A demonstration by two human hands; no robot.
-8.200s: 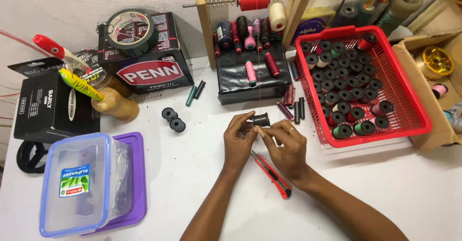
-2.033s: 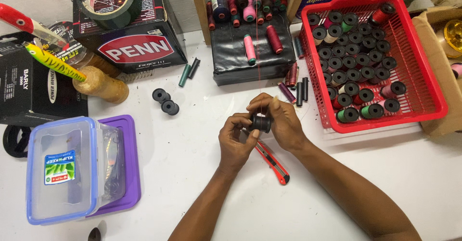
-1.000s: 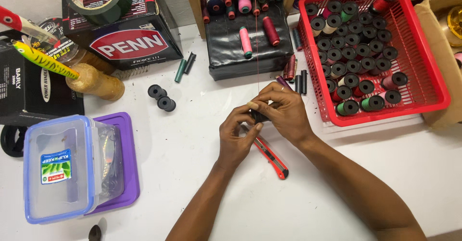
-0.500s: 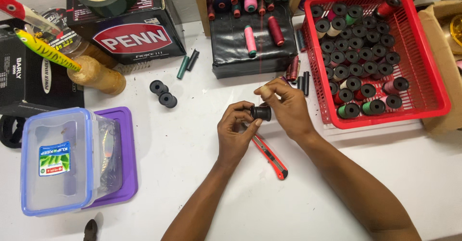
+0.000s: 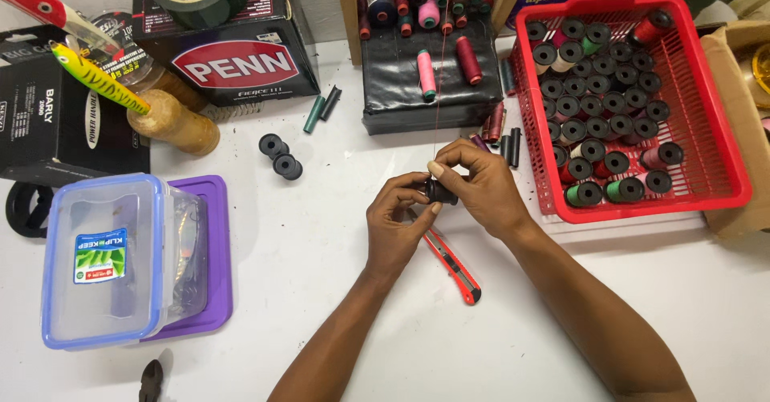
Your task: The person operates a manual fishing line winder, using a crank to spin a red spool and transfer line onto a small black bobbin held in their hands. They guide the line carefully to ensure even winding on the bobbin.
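- The left hand (image 5: 399,227) and the right hand (image 5: 479,185) meet over the white table (image 5: 337,290), and both hold one small black spool (image 5: 439,191) between them.
- The spool lies on its side, with its long way running from one hand to the other.
- The left hand curls around the spool's left end; the right hand's fingers (image 5: 446,168) pinch over its top and right end.
- Both hands are closed on the spool, so neither one is nearer.
- A thin red thread (image 5: 438,89) runs straight up from the spool, away from the person.
- A red cutter (image 5: 451,265) lies on the table just under the hands.
- The red basket (image 5: 726,153) of spools sits near the right hand.
- Two loose black spools (image 5: 281,156) lie well apart from the left hand.
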